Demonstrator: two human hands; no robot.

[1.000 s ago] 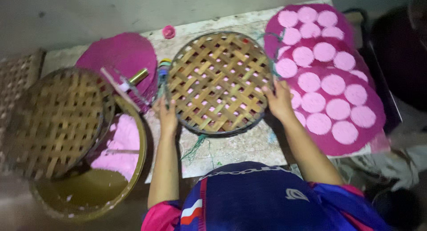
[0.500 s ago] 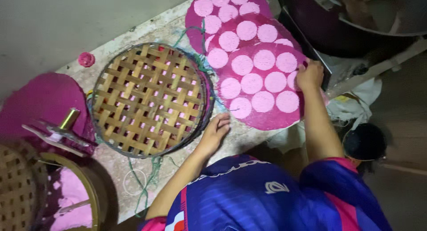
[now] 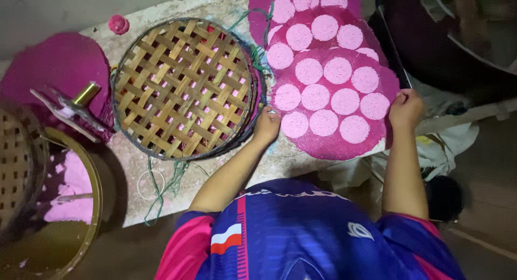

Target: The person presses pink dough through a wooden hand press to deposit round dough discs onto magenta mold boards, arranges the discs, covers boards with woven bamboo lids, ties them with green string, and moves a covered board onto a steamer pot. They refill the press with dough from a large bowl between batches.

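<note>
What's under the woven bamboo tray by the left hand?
Through the gaps of the woven bamboo tray, pink patches show, and a magenta edge peeks out at its right rim beside the left hand. What exactly lies beneath is covered by the slats.

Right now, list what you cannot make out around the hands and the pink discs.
- Head view: left hand fingertips, tucked at the magenta sheet edge.
- Right hand grip, curled over the rim.
- Top sheet, cut by the frame.
- Under the bamboo tray, slats hide it.
</note>
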